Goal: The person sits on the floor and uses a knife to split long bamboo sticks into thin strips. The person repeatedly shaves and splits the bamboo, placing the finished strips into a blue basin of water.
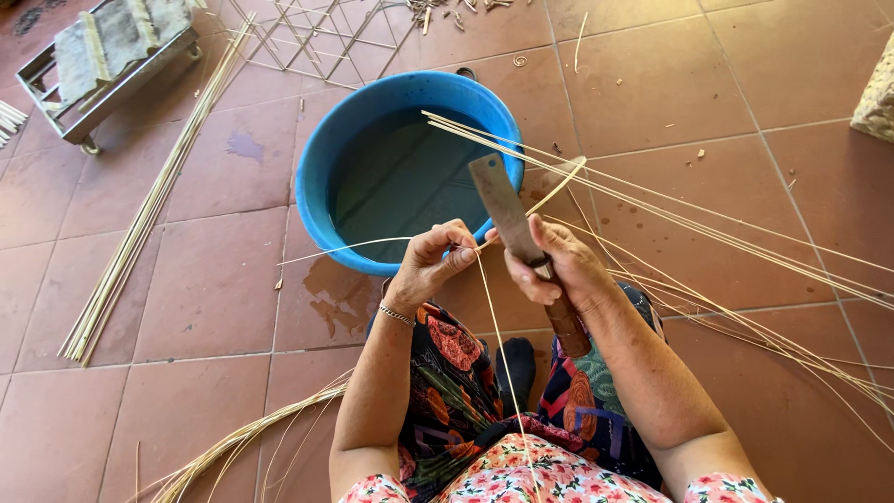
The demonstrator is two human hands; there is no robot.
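Note:
My right hand [559,270] grips the wooden handle of a broad, worn knife [503,207] whose blade points up and away from me. My left hand [433,261] pinches a thin pale cane strip [494,326] against the blade's base. The strip runs down over my lap and out to the left over the bowl's rim. Both hands are held above my knees, just in front of a blue plastic basin [321,168] filled with dark water.
Long cane strips [708,224] fan out to the right across the red floor tiles. A bundle of straight sticks [140,224] lies to the left. Shavings [242,438] trail at lower left. A metal frame [102,56] and a wire lattice [317,37] sit at the back.

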